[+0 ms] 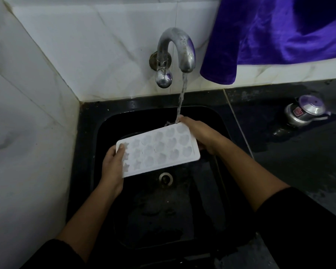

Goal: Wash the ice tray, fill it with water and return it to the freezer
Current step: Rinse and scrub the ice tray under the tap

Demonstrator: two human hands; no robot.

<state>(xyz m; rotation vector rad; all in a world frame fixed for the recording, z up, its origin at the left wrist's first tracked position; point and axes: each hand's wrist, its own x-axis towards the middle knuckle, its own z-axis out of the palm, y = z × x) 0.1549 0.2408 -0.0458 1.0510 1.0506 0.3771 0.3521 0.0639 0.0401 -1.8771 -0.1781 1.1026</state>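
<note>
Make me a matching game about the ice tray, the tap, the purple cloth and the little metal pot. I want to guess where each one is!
Things:
1. ice tray
2. tap
3. purple cloth
4. metal pot

Places:
A. sitting on the dark counter
B. hanging down at the top right
C. held by the left hand and the right hand over the sink
D. fixed on the tiled wall, pouring water

Pairs: 1-C, 2-D, 3-B, 4-A
</note>
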